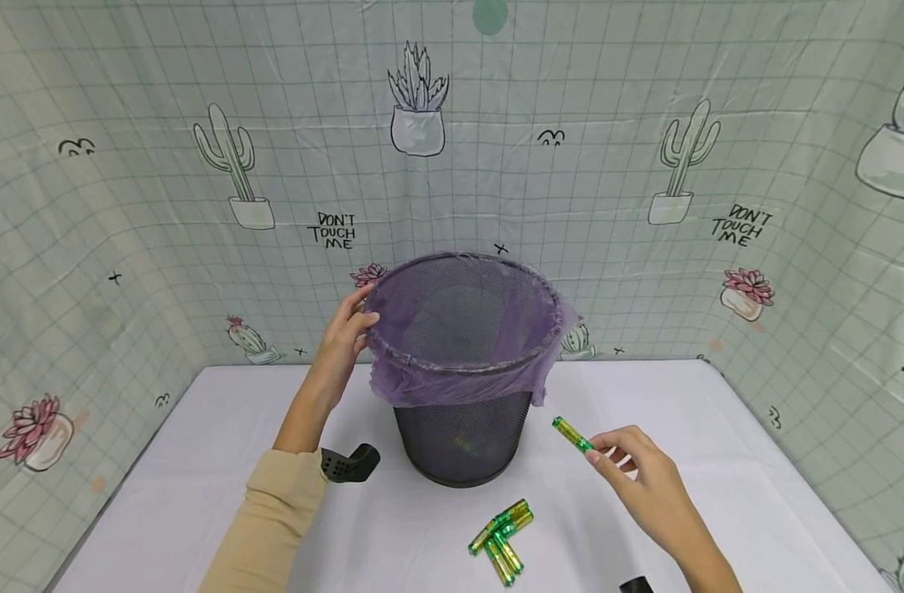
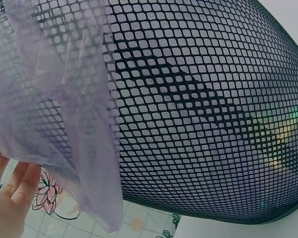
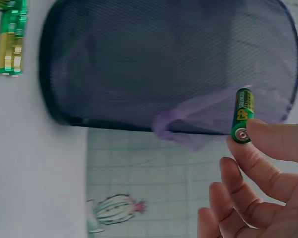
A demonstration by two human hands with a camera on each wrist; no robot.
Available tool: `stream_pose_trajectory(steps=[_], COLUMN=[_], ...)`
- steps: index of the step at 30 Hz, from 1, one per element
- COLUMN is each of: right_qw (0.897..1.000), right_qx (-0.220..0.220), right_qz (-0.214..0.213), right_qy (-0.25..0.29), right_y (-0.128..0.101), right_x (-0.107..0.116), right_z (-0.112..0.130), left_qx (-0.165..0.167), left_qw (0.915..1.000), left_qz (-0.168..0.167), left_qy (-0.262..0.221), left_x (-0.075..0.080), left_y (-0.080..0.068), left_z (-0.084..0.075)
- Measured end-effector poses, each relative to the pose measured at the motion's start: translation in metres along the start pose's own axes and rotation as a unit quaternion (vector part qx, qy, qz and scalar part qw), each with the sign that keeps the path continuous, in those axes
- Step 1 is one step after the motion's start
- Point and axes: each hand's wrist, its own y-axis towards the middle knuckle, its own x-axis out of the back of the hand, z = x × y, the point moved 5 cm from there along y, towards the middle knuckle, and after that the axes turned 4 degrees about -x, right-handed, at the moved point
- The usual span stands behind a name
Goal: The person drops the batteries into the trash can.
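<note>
A black mesh wastebasket (image 1: 462,445) stands upright on the table, lined with a thin purple bag (image 1: 466,385) folded over its rim. My left hand (image 1: 342,338) holds the basket's rim at the left side, thumb at the top edge; in the left wrist view its fingers (image 2: 27,183) lie beside the bag's fold. To the right of the basket, my right hand (image 1: 648,482) pinches one green and gold battery (image 1: 572,435) between thumb and fingertips, above the table. The right wrist view shows that battery (image 3: 243,116) end-on, its terminal towards the camera.
Several more green and gold batteries (image 1: 502,539) lie in a loose pile on the white tablecloth (image 1: 392,543), in front of the basket. Something green and gold (image 2: 278,139) shows through the mesh near the basket's bottom. A cactus-print curtain (image 1: 333,165) surrounds the table.
</note>
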Motion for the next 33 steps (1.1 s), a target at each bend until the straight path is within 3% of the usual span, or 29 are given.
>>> stream_pose_trajectory(steps=[7, 13, 25, 33], right_qw=[0.998, 0.996, 0.991, 0.991], right_qx=[0.048, 0.081, 0.135, 0.132], right_qz=[-0.027, -0.028, -0.025, -0.003], right_qy=[0.015, 0.017, -0.005, -0.003], right_y=[0.016, 0.033, 0.061, 0.077], right_x=[0.027, 0.037, 0.030, 0.021], right_z=[0.030, 0.053, 0.086, 0.095], left_qx=[0.002, 0.001, 0.004, 0.001], left_qw=[1.0000, 1.0000, 1.0000, 0.9999], left_qz=[0.000, 0.001, -0.001, -0.003], left_qy=[-0.002, 0.000, -0.003, -0.010], left_x=[-0.001, 0.000, 0.000, -0.001], left_y=[0.000, -0.001, -0.001, 0.001], left_z=[0.000, -0.001, -0.001, 0.000])
